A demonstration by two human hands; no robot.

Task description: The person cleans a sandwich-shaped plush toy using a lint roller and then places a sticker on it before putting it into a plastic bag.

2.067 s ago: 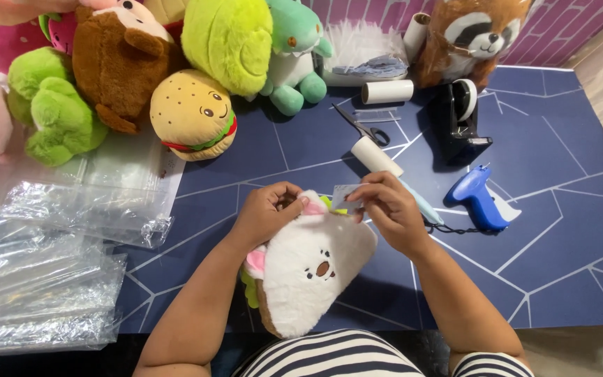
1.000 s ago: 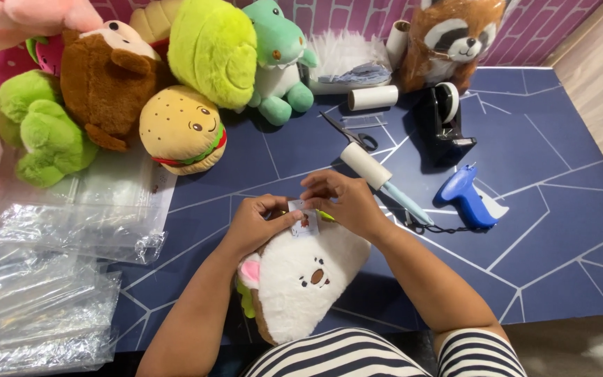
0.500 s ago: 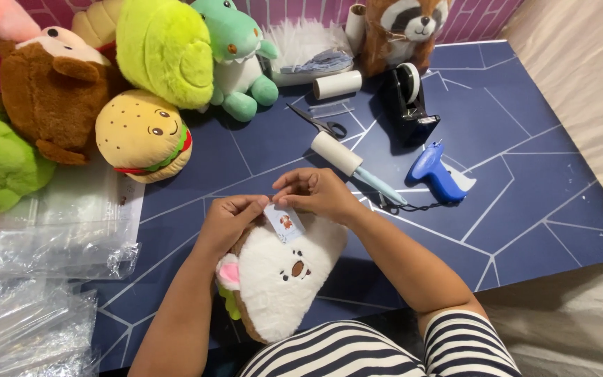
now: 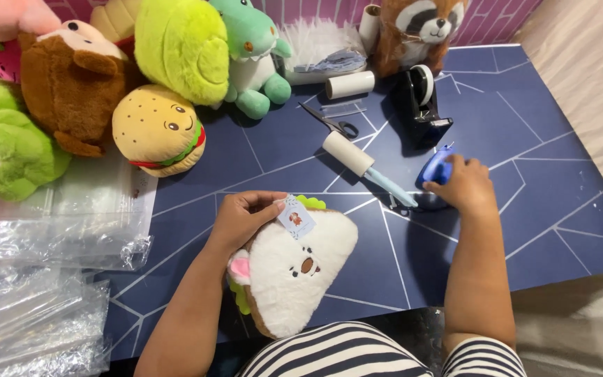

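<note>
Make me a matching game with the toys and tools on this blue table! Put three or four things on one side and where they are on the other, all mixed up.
Things:
1. white sandwich-shaped plush toy
2. blue plastic tagging gun
3. round burger plush toy
4. black tape dispenser

Places:
A. under the right hand
B. in front of the raccoon plush toy
C. held by the left hand, near the person
D. beside the brown monkey plush toy

Pairs: 1-C, 2-A, 3-D, 4-B
</note>
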